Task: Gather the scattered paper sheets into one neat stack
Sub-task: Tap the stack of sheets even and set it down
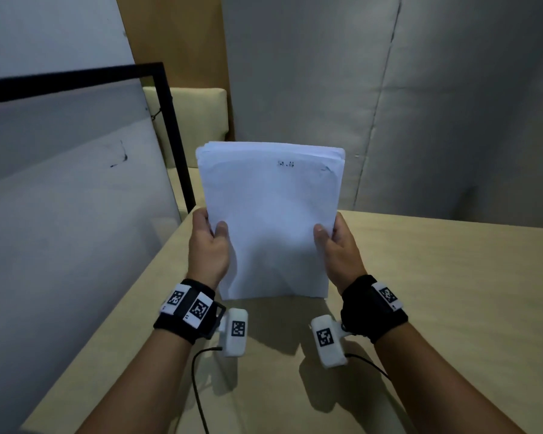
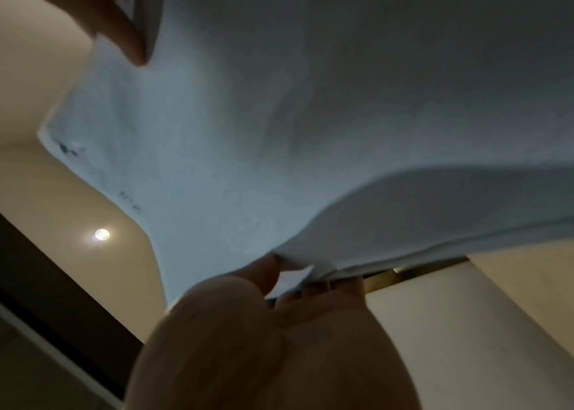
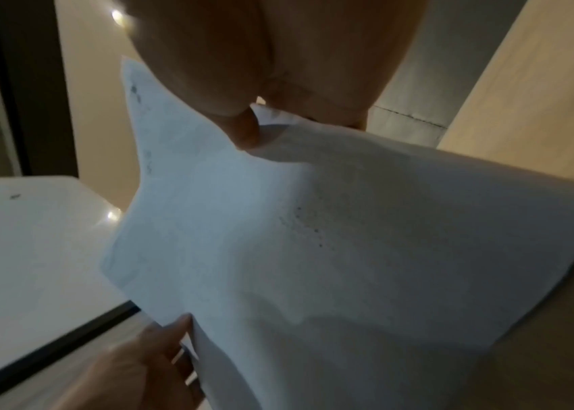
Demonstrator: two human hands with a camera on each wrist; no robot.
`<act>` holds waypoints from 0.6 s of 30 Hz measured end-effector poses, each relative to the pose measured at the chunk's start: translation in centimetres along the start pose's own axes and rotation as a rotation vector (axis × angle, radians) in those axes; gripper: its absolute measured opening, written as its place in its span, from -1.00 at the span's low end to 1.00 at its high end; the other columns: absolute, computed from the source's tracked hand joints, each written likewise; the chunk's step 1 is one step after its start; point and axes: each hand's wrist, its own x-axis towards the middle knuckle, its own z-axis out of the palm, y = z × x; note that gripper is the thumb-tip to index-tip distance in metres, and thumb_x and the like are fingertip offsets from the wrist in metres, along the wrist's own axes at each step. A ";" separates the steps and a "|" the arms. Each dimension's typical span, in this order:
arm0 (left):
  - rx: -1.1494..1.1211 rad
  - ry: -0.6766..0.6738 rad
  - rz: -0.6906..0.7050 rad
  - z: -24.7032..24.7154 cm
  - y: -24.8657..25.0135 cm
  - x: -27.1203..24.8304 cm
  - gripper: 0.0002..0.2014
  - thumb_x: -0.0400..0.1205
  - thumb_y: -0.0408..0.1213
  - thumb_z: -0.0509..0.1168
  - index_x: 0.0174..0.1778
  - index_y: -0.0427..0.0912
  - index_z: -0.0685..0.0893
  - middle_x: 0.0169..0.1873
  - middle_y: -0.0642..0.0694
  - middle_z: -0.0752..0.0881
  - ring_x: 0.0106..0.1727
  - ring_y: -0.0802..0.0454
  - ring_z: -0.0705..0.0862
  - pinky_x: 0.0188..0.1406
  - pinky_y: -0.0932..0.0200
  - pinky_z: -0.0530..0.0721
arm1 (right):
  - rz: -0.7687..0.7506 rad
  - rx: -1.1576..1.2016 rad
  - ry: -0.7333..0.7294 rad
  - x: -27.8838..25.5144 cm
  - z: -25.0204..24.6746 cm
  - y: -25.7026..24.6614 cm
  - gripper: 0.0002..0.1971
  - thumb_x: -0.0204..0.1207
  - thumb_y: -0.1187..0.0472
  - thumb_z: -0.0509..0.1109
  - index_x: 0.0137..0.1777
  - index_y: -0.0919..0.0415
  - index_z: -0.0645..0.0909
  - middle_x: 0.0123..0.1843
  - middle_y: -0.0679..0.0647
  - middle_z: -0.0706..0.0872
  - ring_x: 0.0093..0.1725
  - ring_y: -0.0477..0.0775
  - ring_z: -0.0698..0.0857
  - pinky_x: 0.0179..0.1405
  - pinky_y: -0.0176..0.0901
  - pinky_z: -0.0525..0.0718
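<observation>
A stack of white paper sheets [image 1: 271,220] stands upright on its short edge above the wooden table [image 1: 452,292], lower edge near the tabletop. My left hand [image 1: 209,242] grips the stack's left edge, thumb on the front face, fingers behind. My right hand [image 1: 337,242] grips the right edge the same way. The top edges of the sheets sit slightly uneven. Faint print shows near the top. In the left wrist view the paper stack [image 2: 313,124] bows over my left hand [image 2: 271,291]. In the right wrist view the paper stack [image 3: 313,235] curves below my right hand [image 3: 247,124].
A whiteboard with a black frame [image 1: 76,183] leans at the left of the table. A cream cushioned chair back [image 1: 198,120] stands behind it. Grey padded wall panels [image 1: 420,104] rise behind the table. Cables trail from the wrist cameras over the table's near part.
</observation>
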 end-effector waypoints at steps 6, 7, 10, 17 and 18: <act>-0.002 0.100 0.158 -0.1 -0.7 -0.1 -0.85 0.76 -0.30 0.19 0.24 -0.10 0.49 -0.06 -0.04 0.68 -0.16 0.17 0.59 -0.23 0.31 0.47 | -0.093 0.027 -0.015 -0.9 0.0 -0.6 -0.73 0.69 0.12 0.26 0.36 0.00 0.56 0.28 -0.01 0.74 0.27 0.12 0.71 0.27 0.34 0.66; -0.017 0.094 0.190 -0.2 -0.3 0.1 -0.85 0.76 -0.27 0.19 0.23 -0.07 0.48 -0.04 -0.02 0.68 -0.15 0.16 0.62 -0.19 0.32 0.52 | -0.116 0.037 -0.010 -0.8 -0.1 -1.0 -0.74 0.70 0.13 0.26 0.34 -0.02 0.57 0.27 -0.02 0.74 0.26 0.13 0.71 0.26 0.34 0.67; -0.013 0.097 0.250 -0.3 1.0 0.3 -0.85 0.78 -0.29 0.18 0.24 -0.04 0.46 -0.02 0.05 0.68 -0.12 0.20 0.65 -0.17 0.39 0.56 | -0.175 0.040 -0.002 -0.5 0.2 -1.7 -0.77 0.73 0.17 0.23 0.31 -0.08 0.56 0.23 -0.06 0.75 0.23 0.10 0.72 0.22 0.32 0.70; 0.111 0.094 0.159 0.9 -0.6 -1.0 -0.83 0.78 -0.33 0.15 0.27 -0.20 0.50 -0.03 0.01 0.65 -0.07 0.00 0.58 -0.23 0.22 0.37 | -0.083 -0.055 -0.058 -1.8 1.4 0.6 -0.58 0.64 -0.16 0.22 0.46 -0.09 0.50 0.35 -0.12 0.69 0.35 0.02 0.65 0.32 0.31 0.63; 0.092 0.088 0.142 0.6 -1.0 -0.6 -0.85 0.78 -0.33 0.15 0.25 -0.19 0.50 -0.02 0.01 0.65 -0.04 -0.02 0.59 -0.19 0.21 0.39 | -0.071 -0.052 -0.065 -1.7 1.2 0.8 -0.55 0.62 -0.20 0.23 0.46 -0.10 0.50 0.36 -0.12 0.69 0.36 0.01 0.65 0.33 0.30 0.63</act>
